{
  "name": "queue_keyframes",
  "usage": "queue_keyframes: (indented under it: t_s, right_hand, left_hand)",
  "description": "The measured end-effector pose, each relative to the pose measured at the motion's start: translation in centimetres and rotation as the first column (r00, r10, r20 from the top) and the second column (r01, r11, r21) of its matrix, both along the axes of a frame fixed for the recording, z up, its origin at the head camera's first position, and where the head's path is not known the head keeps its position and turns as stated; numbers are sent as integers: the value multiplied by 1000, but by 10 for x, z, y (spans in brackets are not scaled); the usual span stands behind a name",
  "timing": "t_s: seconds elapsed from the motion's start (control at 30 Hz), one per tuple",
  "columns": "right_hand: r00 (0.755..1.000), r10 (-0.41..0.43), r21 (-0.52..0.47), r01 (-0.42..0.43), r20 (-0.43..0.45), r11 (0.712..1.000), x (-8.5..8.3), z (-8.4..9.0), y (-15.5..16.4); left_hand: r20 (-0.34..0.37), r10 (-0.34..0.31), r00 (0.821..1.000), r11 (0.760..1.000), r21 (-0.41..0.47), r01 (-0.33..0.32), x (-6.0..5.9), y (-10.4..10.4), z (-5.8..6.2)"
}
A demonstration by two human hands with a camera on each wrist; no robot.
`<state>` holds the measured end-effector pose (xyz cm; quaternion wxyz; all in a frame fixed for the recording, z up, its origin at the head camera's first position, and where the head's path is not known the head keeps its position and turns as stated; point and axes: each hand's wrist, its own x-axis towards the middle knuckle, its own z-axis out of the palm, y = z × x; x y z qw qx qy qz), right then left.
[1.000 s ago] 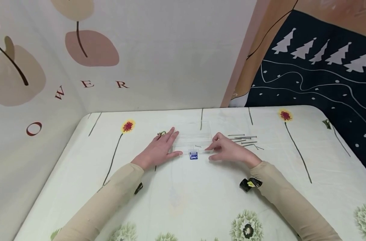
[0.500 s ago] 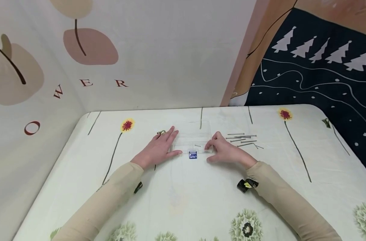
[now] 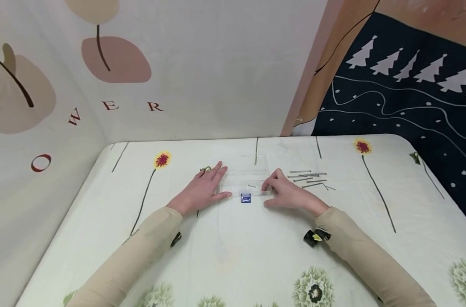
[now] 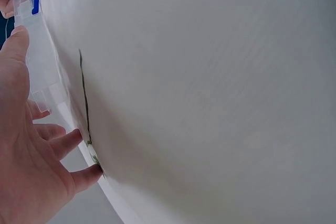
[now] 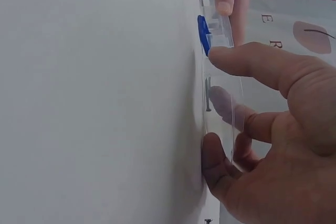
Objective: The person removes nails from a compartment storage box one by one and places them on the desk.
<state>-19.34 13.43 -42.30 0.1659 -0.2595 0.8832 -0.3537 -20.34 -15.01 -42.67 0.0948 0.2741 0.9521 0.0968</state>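
A clear plastic box (image 3: pixel 233 188) with a blue latch (image 3: pixel 246 198) lies on the table, its clear lid (image 3: pixel 242 164) folded back. One small nail (image 3: pixel 251 186) shows inside it. My left hand (image 3: pixel 203 191) rests at the box's left end, fingers spread and thumb along the front edge. At the other end my right hand (image 3: pixel 284 189) holds the box with curled fingers. In the right wrist view the thumb is close to the blue latch (image 5: pixel 203 35), and a fingertip shows through the clear plastic near the nail (image 5: pixel 208 95).
Several loose nails (image 3: pixel 307 176) lie to the right of the box, just beyond my right hand. A flower-printed cloth (image 3: pixel 225 251) covers the table. A patterned curtain (image 3: pixel 217 85) hangs along the back edge.
My right index finger, straighter a second ago, has curled in at the box's right end. My left hand and the loose nails look unmoved.
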Motion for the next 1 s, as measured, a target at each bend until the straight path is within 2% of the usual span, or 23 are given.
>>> queue_keyframes:
  t_s: [0.1, 0.47, 1.0]
  right_hand:
    - [1000, -12, -13, 12, 19, 1000, 1, 1, 2]
    - [998, 30, 73, -26, -55, 997, 0, 3, -1]
    - [999, 20, 37, -18, -46, 999, -1, 3, -2]
  left_hand:
    - [4, -4, 1000, 1000, -1, 4, 0, 0, 0]
    - [3, -3, 1000, 1000, 1, 3, 1, 0, -2]
    - [8, 3, 1000, 1000, -4, -3, 0, 0, -1]
